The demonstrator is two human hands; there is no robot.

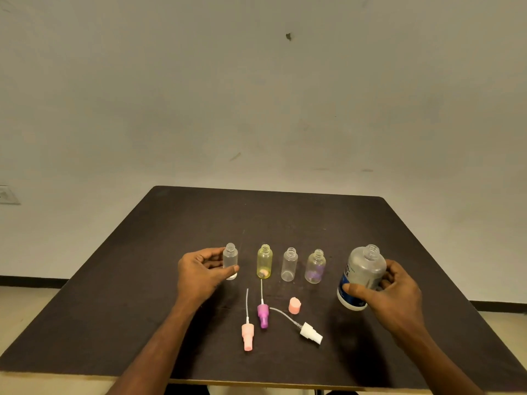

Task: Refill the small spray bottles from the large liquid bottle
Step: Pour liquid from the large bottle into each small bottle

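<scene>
Four small uncapped bottles in a row on the dark table [142, 266]. Left hand [199, 273] curled around the clear bottle [230, 260] at the row's left end. Right hand [395, 292] gripping the big bottle [360, 276], uncapped, tilted, at the right. Beside: yellow bottle [264, 262], clear bottle [289, 265], purple-tinted bottle [315, 267], contents unclear. In front, three spray tops and a pink cap [295, 305].

A dark brown counter [199, 223] with a pale edge stands against a plain, scuffed off-white wall [256, 95]. What may be a switch plate [8, 195] sits at far left; a dark skirting [28, 280] meets the light floor [22, 315].
</scene>
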